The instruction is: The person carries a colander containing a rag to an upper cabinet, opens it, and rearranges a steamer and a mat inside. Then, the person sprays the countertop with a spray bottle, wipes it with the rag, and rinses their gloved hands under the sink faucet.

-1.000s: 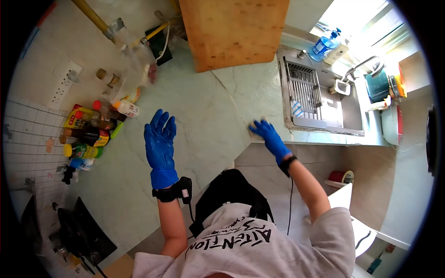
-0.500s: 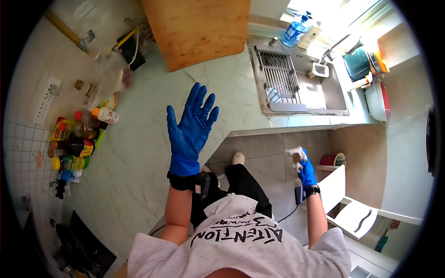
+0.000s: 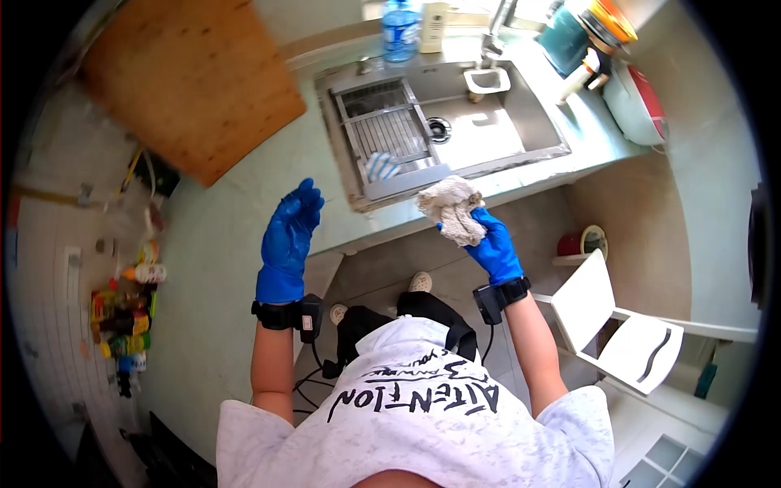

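My left hand [image 3: 290, 236], in a blue rubber glove, is held above the front part of the counter with its fingers stretched out and nothing in them. In a matching blue glove, my right hand [image 3: 494, 250] grips a crumpled greyish-white rag [image 3: 452, 208]. The rag bunches up above the fingers, in front of the sink's near edge. Just beyond it lies the steel sink [image 3: 541, 134], with a metal drying rack [image 3: 389, 122] across its left side. A blue-and-white striped cloth [image 3: 381, 167] rests on the rack.
A large wooden board [image 3: 195, 89] stands at the back left. Bottles [image 3: 128, 323] line the left wall. Beyond the sink are a blue soap bottle [image 3: 400, 32] and a faucet [image 3: 492, 41]. A white chair [image 3: 639, 358] stands at my right.
The view has swung right toward the sink. My right hand has risen with the rag, up to the sink's front edge. My left hand has turned, its fingers now closer together.
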`<act>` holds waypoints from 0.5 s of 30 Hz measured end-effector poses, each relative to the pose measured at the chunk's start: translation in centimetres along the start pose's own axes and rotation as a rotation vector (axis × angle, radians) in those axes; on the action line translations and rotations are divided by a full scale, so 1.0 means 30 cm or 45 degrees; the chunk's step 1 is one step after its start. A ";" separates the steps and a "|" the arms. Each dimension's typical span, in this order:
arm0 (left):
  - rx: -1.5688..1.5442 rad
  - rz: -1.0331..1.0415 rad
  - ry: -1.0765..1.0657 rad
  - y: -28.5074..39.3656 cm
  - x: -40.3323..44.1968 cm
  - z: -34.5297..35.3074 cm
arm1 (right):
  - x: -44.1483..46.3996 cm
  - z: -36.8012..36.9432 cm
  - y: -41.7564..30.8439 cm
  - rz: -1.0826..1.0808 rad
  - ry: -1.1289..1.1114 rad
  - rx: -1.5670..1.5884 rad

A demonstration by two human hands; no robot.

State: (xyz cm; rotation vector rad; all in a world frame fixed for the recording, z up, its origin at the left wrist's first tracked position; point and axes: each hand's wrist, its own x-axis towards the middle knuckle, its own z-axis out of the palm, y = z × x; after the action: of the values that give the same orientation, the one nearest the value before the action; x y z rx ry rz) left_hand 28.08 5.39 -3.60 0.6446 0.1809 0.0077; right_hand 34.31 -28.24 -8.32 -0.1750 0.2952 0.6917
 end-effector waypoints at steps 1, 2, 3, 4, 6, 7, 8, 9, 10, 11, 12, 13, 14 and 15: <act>0.133 -0.033 0.099 -0.047 0.045 0.028 | 0.004 0.004 -0.043 -0.032 0.001 0.011; 0.262 -0.050 0.176 -0.105 0.083 0.057 | 0.007 0.003 -0.080 -0.052 -0.034 -0.015; 0.272 -0.082 0.172 -0.144 0.112 0.115 | 0.003 0.000 -0.109 -0.065 -0.060 -0.036; 0.270 -0.091 0.118 -0.179 0.138 0.174 | -0.004 0.005 -0.147 -0.039 -0.102 -0.068; 0.255 -0.132 -0.030 -0.233 0.209 0.231 | 0.004 -0.025 -0.210 -0.134 -0.040 -0.054; 0.256 -0.130 -0.041 -0.249 0.245 0.250 | 0.024 -0.043 -0.241 -0.170 -0.048 -0.067; 0.267 -0.157 -0.037 -0.259 0.277 0.272 | 0.036 -0.057 -0.288 -0.177 -0.055 -0.064; 0.282 -0.190 -0.032 -0.265 0.309 0.295 | 0.041 -0.058 -0.330 -0.260 -0.124 -0.239; 0.255 -0.160 0.015 -0.278 0.350 0.310 | 0.047 -0.056 -0.367 -0.344 -0.190 -0.417; 0.256 -0.163 0.000 -0.287 0.404 0.298 | 0.060 -0.046 -0.411 -0.359 -0.193 -0.420; 0.112 -0.186 -0.140 -0.283 0.463 0.296 | 0.075 -0.014 -0.461 -0.582 -0.065 -0.634; -0.034 -0.211 -0.285 -0.288 0.523 0.298 | 0.093 0.014 -0.512 -0.811 0.069 -0.846; -0.133 -0.245 -0.231 -0.299 0.578 0.300 | 0.134 0.033 -0.571 -1.028 0.111 -1.144; -0.139 -0.254 -0.261 -0.316 0.632 0.326 | 0.173 0.055 -0.635 -1.105 0.154 -1.278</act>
State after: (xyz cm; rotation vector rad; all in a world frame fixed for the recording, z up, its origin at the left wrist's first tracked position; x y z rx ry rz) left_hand 47.93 -6.84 -4.72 0.5127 0.0456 -0.2383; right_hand 50.82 -39.15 -7.28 -1.2268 -0.0565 -0.0972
